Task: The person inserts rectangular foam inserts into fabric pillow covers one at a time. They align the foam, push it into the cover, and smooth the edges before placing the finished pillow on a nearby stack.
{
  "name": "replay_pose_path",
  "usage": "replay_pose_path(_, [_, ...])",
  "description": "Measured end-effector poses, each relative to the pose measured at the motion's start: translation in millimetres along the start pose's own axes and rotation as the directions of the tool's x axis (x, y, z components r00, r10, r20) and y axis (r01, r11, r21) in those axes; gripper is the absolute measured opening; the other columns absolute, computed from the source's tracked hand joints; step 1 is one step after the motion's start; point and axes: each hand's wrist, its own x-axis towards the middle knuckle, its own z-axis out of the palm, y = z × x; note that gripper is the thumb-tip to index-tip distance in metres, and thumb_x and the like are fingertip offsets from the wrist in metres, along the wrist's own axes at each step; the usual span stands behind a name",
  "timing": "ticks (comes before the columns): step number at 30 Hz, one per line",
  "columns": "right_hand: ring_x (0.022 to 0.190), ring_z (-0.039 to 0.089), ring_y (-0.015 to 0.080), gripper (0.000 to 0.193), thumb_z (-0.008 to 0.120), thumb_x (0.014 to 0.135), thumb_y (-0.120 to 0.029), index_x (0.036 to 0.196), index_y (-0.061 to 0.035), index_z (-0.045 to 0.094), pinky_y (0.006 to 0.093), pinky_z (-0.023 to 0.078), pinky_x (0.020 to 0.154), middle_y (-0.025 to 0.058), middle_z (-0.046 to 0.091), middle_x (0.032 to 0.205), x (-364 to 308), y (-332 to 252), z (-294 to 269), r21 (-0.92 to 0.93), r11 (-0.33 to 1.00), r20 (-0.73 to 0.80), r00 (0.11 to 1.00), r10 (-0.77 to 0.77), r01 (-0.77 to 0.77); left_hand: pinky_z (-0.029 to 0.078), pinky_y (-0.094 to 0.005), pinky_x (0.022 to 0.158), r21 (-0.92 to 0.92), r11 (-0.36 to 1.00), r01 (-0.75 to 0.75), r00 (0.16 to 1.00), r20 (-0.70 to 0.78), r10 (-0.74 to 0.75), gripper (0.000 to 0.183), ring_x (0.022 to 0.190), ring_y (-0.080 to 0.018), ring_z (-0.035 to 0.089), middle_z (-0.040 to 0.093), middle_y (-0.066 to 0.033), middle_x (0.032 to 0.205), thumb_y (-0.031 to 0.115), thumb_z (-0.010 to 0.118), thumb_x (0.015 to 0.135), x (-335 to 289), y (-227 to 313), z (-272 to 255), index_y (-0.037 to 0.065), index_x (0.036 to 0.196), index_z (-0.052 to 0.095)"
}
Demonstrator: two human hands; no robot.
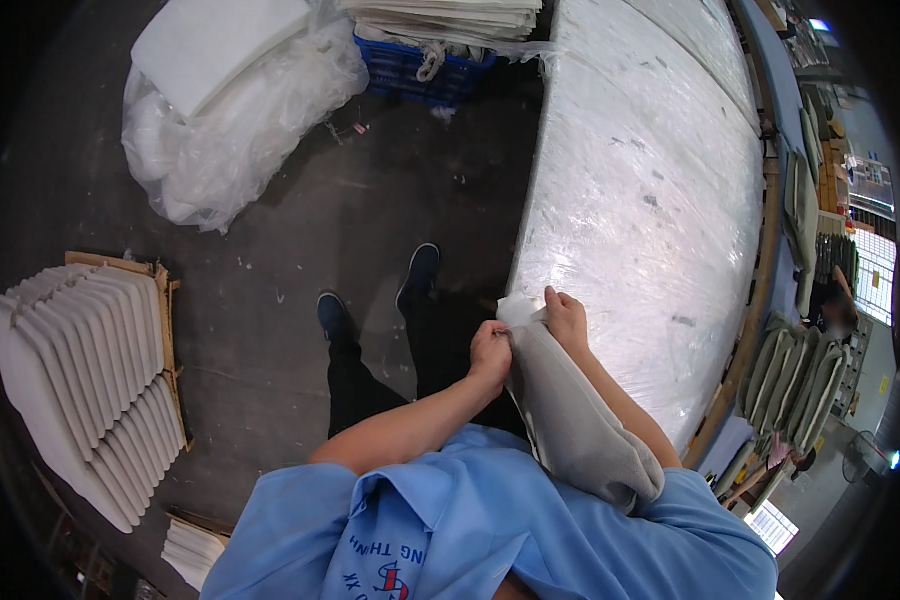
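Note:
A grey fabric cushion cover (580, 420) lies against my front, its far end at the edge of the plastic-wrapped surface. White padding (521, 309) sticks out of that far end. My left hand (490, 357) is closed on the left edge of the cover's opening. On the other side, my right hand (567, 320) grips the right edge, thumb and fingers drawn together beside the padding. The near end of the cover is rounded, with a dark fold, and rests by my right upper arm.
The plastic-wrapped surface (640, 200) stretches away to the right. Stacked white foam pads (80, 370) stand on the left. Farther off are a foam slab (215, 45) on a clear plastic bag (210, 165) and a blue crate (420, 75). Grey covers (795, 380) stand at right, near another person (832, 305).

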Motion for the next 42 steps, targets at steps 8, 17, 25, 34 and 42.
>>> replay_pose_path(8, [0.063, 0.055, 0.0178, 0.061, 0.07, 0.093, -0.055, 0.069, 0.0003, 0.066, 0.04, 0.046, 0.062, 0.0091, 0.061, 0.064, 5.0, -28.0, -4.7, -0.088, 0.995, 0.226, 0.972, 0.058, -0.039, 0.047, -0.032, 0.08, -0.065, 0.994, -0.087, 0.971, -0.23, 0.07, 0.011, 0.089, -0.0158, 0.056, 0.061, -0.004, 0.092, 0.004, 0.051, 0.095, 15.5, -17.3, 7.0, 0.009, 0.1, 0.06])
replay_pose_path(17, [0.049, 0.049, 0.024, 0.06, 0.076, 0.089, -0.05, 0.058, -0.0009, 0.058, 0.0431, 0.044, 0.055, 0.0154, 0.054, 0.053, 11.8, -25.9, 12.9, -0.255, 0.956, 0.007, 0.989, -0.146, 0.143, 0.051, -0.0507, 0.091, 0.286, 0.958, -0.034, 0.882, -0.441, 0.163, 0.036, 0.105, -0.0428, 0.068, 0.071, -0.0235, 0.111, 0.032, 0.041, 0.109, 43.6, 12.2, 29.3, 0.005, 0.116, 0.063])
replay_pose_path(25, [0.059, 0.066, 0.0394, 0.054, 0.068, 0.094, -0.049, 0.066, -0.0026, 0.067, 0.0478, 0.05, 0.059, 0.0206, 0.064, 0.063, 32.5, -3.4, 30.4, -0.308, 0.926, -0.07, 0.965, -0.252, 0.219, 0.051, -0.054, 0.094, 0.385, 0.911, 0.146, 0.849, -0.522, 0.085, 0.048, 0.11, -0.0471, 0.066, 0.071, -0.0257, 0.116, 0.04, 0.038, 0.11, 64.5, 38.0, 41.0, 0.001, 0.117, 0.065])
replay_pose_path(34, [0.066, 0.066, 0.0403, 0.047, 0.068, 0.097, -0.043, 0.069, -0.0056, 0.063, 0.0493, 0.049, 0.059, 0.0182, 0.067, 0.07, 47.3, 11.0, 42.5, -0.286, 0.908, -0.117, 0.929, -0.352, 0.307, 0.051, -0.0543, 0.094, 0.433, 0.852, 0.295, 0.819, -0.573, 0.008, 0.045, 0.109, -0.0467, 0.067, 0.072, -0.0259, 0.114, 0.038, 0.042, 0.11, 97.9, 23.4, 49.6, 0.001, 0.116, 0.066])
replay_pose_path(42, [0.065, 0.067, 0.0351, 0.042, 0.068, 0.096, -0.044, 0.071, -0.0112, 0.063, 0.0472, 0.052, 0.057, 0.0113, 0.068, 0.073, 57.4, 14.9, 47.3, -0.289, 0.887, -0.168, 0.893, -0.417, 0.36, 0.051, -0.0531, 0.095, 0.482, 0.831, 0.279, 0.846, -0.533, 0.025, 0.042, 0.111, -0.0459, 0.067, 0.071, -0.0252, 0.116, 0.035, 0.043, 0.109, 122.9, 5.5, 48.4, 0.001, 0.114, 0.067])
